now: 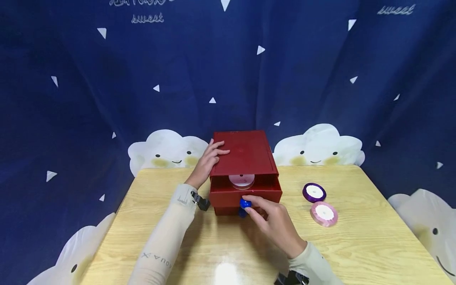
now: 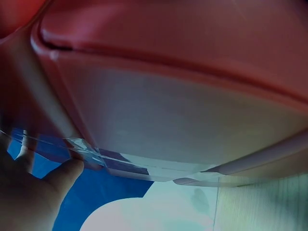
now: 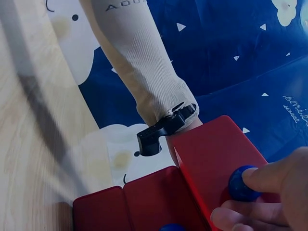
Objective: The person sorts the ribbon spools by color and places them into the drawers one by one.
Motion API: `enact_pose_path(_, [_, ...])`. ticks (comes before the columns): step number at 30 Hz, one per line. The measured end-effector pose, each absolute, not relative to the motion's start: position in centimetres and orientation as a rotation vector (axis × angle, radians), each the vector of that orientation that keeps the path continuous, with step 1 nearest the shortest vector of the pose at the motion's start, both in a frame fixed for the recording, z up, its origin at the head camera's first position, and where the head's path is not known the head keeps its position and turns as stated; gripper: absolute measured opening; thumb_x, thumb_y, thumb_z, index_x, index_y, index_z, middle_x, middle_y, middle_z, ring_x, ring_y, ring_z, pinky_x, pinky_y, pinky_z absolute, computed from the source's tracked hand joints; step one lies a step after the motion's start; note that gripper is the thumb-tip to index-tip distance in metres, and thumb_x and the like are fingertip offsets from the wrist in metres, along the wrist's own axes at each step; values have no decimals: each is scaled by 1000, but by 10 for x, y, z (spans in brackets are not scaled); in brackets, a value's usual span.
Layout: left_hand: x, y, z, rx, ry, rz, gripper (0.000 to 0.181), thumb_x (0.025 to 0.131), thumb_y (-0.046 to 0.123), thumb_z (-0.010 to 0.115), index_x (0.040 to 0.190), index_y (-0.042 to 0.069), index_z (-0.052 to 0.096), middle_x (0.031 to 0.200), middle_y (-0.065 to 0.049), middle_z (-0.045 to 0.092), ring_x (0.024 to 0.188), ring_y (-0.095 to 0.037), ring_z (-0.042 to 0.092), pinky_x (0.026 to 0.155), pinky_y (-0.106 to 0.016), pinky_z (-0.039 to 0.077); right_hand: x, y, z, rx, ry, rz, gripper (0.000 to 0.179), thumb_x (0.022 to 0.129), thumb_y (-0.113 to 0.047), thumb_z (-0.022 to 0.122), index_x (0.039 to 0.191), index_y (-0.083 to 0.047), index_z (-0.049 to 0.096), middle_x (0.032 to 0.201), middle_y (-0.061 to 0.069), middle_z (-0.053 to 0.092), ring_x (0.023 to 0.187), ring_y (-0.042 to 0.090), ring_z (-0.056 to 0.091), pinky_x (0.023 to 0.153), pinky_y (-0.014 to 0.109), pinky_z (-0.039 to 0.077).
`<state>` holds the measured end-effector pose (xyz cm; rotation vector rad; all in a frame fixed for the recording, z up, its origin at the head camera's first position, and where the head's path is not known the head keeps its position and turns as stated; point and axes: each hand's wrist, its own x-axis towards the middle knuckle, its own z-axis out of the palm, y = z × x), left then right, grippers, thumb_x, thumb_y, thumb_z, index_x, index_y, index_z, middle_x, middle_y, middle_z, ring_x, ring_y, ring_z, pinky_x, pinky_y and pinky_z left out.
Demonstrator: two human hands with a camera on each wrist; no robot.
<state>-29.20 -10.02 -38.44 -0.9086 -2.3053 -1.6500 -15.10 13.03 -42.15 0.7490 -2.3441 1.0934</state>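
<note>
A red drawer box [image 1: 244, 152] stands on the table, its upper drawer [image 1: 224, 198] pulled partly out. Inside that drawer a ribbon spool [image 1: 241, 181] with a pale face shows. My right hand [image 1: 276, 223] pinches the round blue knob [image 1: 245, 203] on the drawer front between thumb and fingers; the right wrist view shows the same blue knob [image 3: 242, 184]. My left hand [image 1: 208, 160] rests on the left side and top edge of the box, fingers extended. In the left wrist view, the left hand [image 2: 33, 187] touches the box's side. A second blue knob [image 1: 242, 213] sits on the lower drawer.
To the right of the box lie a purple ribbon spool [image 1: 314, 192] and a pink ribbon spool [image 1: 324, 213], close together. A dark blue curtain [image 1: 228, 79] with white triangles and clouds hangs behind the wooden table [image 1: 360, 245].
</note>
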Motion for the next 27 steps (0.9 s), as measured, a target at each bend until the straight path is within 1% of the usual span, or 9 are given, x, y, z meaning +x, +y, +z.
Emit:
enact_pose_path(4, [-291, -99, -382, -906, -2302, -1657, 38, 94, -1, 37, 123, -5, 61, 149, -18, 35, 148, -26, 1, 116, -52, 6, -153, 132, -420, 747, -2345, 1072, 33, 88, -16, 70, 121, -20, 67, 108, -7, 70, 83, 2, 64, 68, 24, 54])
enact_pose_path(8, [-290, -100, -382, -921, -2304, -1661, 39, 94, -2, 37, 124, -6, 61, 150, -19, 34, 148, -26, 0, 116, -52, 5, -155, 132, -420, 738, -2357, 1072, 33, 89, -18, 70, 121, -21, 67, 111, -10, 69, 89, 2, 65, 74, 24, 54])
enact_pose_path(11, [-290, -101, -383, -913, -2319, -1671, 39, 95, -2, 36, 125, -5, 61, 151, -18, 34, 148, -24, -1, 117, -51, 4, -157, 132, -420, 729, -2366, 1089, 32, 89, -19, 69, 121, -22, 67, 110, -11, 69, 89, 2, 64, 74, 23, 54])
enact_pose_path(15, [-305, -103, -400, -886, -2313, -1644, 40, 96, 4, 37, 125, 5, 64, 151, -4, 37, 148, -16, 1, 117, -47, 5, -160, 132, -420, 733, -2378, 1102, 31, 91, -20, 67, 122, -21, 66, 110, -11, 69, 89, 3, 64, 73, 24, 54])
enact_pose_path(18, [-317, -104, -413, -886, -2296, -1623, 41, 96, 7, 37, 125, 10, 65, 150, 2, 37, 147, -12, 1, 117, -46, 5, -163, 132, -419, 741, -2379, 1105, 31, 92, -20, 66, 123, -21, 66, 111, -9, 69, 92, 4, 65, 77, 27, 54])
enact_pose_path(20, [-318, -103, -413, -900, -2295, -1631, 40, 96, 5, 37, 125, 7, 65, 151, -2, 36, 148, -15, -1, 117, -46, 3, -165, 132, -419, 747, -2377, 1098, 32, 92, -21, 66, 123, -21, 66, 112, -8, 69, 92, 5, 65, 78, 29, 55])
enact_pose_path(21, [-318, -103, -413, -906, -2295, -1634, 40, 96, 5, 37, 125, 6, 64, 152, -3, 36, 147, -13, -1, 117, -46, 3, -166, 133, -420, 745, -2376, 1098, 32, 91, -20, 66, 123, -21, 66, 112, -8, 69, 92, 5, 65, 78, 29, 55])
enact_pose_path(23, [-317, -103, -413, -916, -2292, -1636, 39, 97, 4, 37, 126, 4, 63, 152, -6, 35, 148, -17, -2, 117, -48, 1, -169, 133, -421, 736, -2374, 1096, 32, 91, -20, 67, 123, -22, 66, 112, -9, 69, 92, 4, 65, 78, 30, 55])
enact_pose_path(27, [-317, -104, -413, -902, -2308, -1611, 39, 97, 7, 38, 126, 8, 64, 151, -1, 36, 147, -14, -1, 117, -48, 3, -174, 131, -423, 703, -2382, 1114, 33, 90, -20, 68, 123, -24, 66, 108, -10, 69, 89, 3, 64, 76, 28, 55])
